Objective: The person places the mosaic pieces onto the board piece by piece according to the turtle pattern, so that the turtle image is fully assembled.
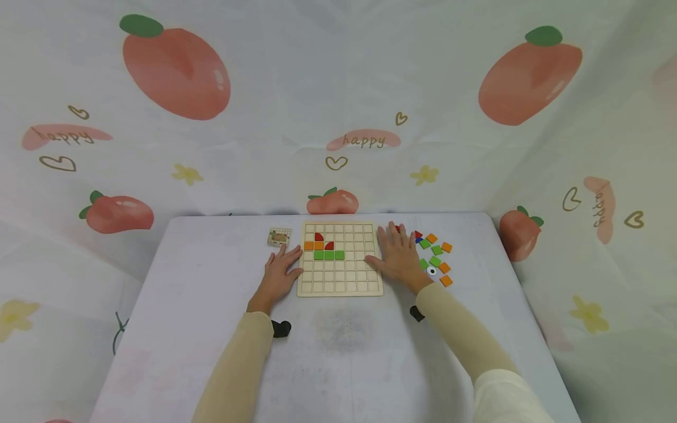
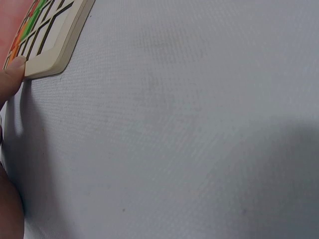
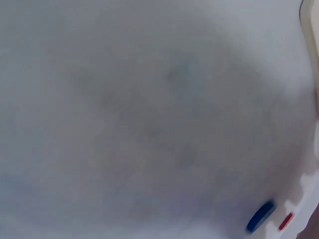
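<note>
White fruit-print cloth (image 1: 275,88) behind worktop (image 1: 338,382). Grid board (image 1: 338,275) near worktop's far edge, some tiles (image 1: 329,255) set toward its left edge. Left hand (image 1: 277,277) at board's left edge, right hand (image 1: 400,256) at right edge; fingers spread, nothing visibly pinched. Step looks like steadying board. Next move probably calls for pinching one of loose tiles (image 1: 446,247) beyond board's right edge.

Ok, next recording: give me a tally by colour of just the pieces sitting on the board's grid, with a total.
Red pieces: 2
Orange pieces: 2
Green pieces: 3
Total on the board: 7
</note>
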Demonstrator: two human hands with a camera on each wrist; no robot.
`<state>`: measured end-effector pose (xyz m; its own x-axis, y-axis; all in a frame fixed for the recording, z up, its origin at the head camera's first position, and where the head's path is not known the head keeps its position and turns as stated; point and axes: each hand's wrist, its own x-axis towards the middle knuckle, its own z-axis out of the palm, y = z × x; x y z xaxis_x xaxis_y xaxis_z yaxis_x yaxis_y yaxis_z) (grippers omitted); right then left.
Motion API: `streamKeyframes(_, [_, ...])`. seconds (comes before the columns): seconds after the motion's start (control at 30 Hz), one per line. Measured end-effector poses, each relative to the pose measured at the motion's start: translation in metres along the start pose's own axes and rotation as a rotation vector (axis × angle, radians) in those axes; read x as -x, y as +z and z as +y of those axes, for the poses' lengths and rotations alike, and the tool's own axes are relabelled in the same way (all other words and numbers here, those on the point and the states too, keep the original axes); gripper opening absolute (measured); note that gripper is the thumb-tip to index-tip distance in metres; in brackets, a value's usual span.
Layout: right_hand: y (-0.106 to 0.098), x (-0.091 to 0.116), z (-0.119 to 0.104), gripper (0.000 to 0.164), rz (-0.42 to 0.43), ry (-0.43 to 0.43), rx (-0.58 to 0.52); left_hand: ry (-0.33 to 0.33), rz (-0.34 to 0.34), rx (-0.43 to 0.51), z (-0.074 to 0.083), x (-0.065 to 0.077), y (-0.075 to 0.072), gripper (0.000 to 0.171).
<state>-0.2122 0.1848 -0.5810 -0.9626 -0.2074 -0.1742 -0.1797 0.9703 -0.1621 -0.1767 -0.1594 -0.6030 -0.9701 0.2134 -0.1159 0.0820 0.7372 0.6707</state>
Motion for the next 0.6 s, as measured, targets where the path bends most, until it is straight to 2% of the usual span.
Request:
streamKeyframes(0.23, [-0.001,0.010,0.027,0.097,0.025,0.058,-0.027,-0.001,0.003,0.009,0.001,0.000,0.000,0.060])
streamKeyframes(0.6, [0.003,0.022,0.071,0.099,-0.030,0.178,-0.130,-0.003,0.004,0.006,-0.003,-0.001,0.001,0.060])
